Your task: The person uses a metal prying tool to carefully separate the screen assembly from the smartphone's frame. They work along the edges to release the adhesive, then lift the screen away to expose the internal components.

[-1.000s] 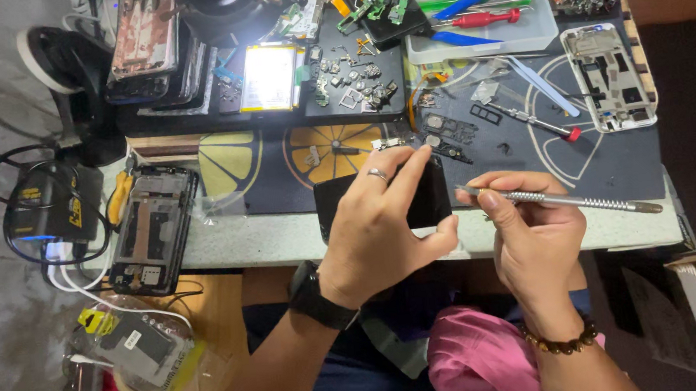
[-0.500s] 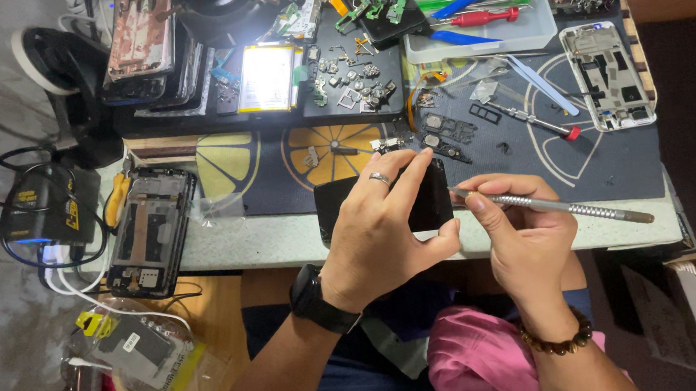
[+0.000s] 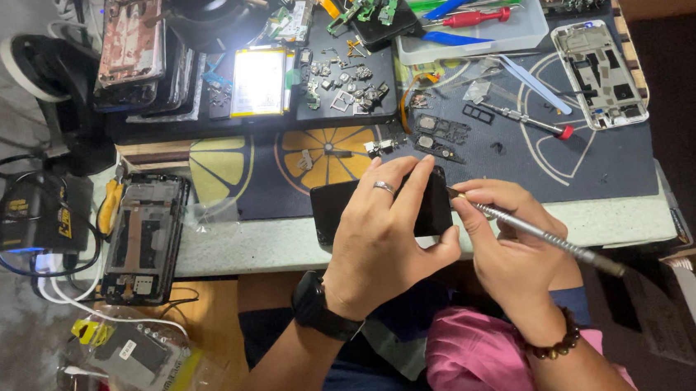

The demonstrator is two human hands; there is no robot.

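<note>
— The black phone [image 3: 341,208], where is it sitting?
— It is hovering over the front edge of the workbench [image 3: 269,247], with the left hand [image 3: 384,234] wrapping around it from above, ring finger and thumb gripping.
— And the other hand?
— The right hand [image 3: 505,245] is pinching a slim metal screwdriver [image 3: 546,238], its tip touching the phone's right end.
— What is lying nearby?
— An opened phone frame [image 3: 140,237] is resting at the bench's left edge, and another frame [image 3: 601,72] is lying near the far right corner.
</note>
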